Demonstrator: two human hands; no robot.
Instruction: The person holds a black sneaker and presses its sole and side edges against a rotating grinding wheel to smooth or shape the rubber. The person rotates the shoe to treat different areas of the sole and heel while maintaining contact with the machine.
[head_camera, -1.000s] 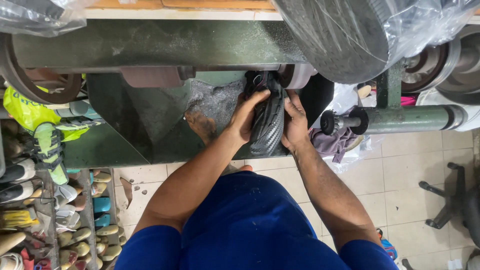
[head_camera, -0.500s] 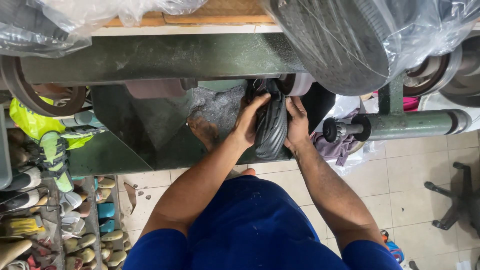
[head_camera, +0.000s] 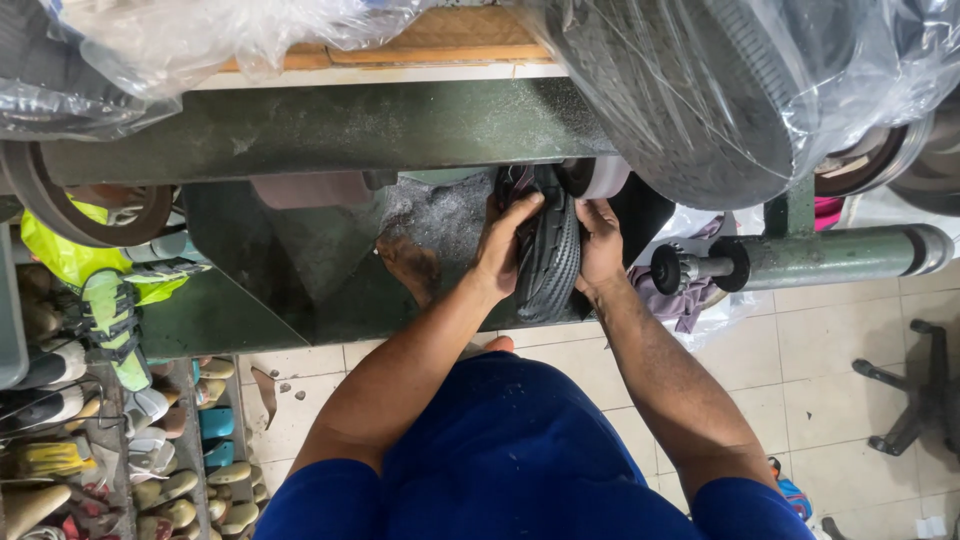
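Both hands are clamped on a black rubber shoe sole (head_camera: 548, 255), ribbed with fine ridges across its tread and curved like a long oval. The left hand (head_camera: 503, 245) wraps it from one side, fingers curled over the top edge; the right hand (head_camera: 598, 245) grips the other side, thumb pressed on the ridged face. The sole stands on edge between them, pushed up against the pale sanding wheel (head_camera: 598, 176) just above the right hand's knuckles.

Above the hands runs the green metal machine housing (head_camera: 330, 130), matte and dusted grey with grindings. Up and to the right of the right hand hangs a big dark ribbed roll under clear crinkled plastic wrap (head_camera: 700, 90), which hides part of the wheel. Right of the right hand juts a green steel shaft (head_camera: 830, 258) with a black knob at its near end. Well out to the left of the left hand, racks of shoe lasts and soles (head_camera: 110, 440) crowd the floor; a neon-green shoe (head_camera: 105, 315) lies above them.

Against half a second ago, the grip is unchanged and the sole sits at the same spot on the wheel; the view has only drifted slightly.
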